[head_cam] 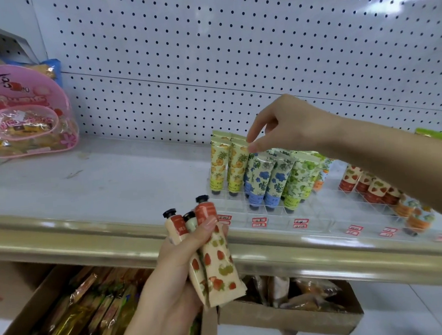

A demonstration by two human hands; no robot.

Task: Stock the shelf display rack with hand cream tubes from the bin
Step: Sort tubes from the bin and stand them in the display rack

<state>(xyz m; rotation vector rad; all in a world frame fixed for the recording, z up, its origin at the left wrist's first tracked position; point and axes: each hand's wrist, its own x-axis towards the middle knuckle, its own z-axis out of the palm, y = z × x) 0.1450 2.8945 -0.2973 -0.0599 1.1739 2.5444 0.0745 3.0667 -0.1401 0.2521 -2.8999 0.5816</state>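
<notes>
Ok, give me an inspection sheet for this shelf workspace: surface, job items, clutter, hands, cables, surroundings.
Surface: white shelf, gold front edge, a few specks.
Job's things: clear display rack holds patterned tubes, caps down.
Clutter: pink bag at the shelf's left.
Hands: left hand grips three tubes, caps up; right hand pinches the top of a yellow pineapple tube in the rack.
Cables: nothing seen.
Surroundings: pegboard wall; cardboard boxes of packets below the shelf.
</notes>
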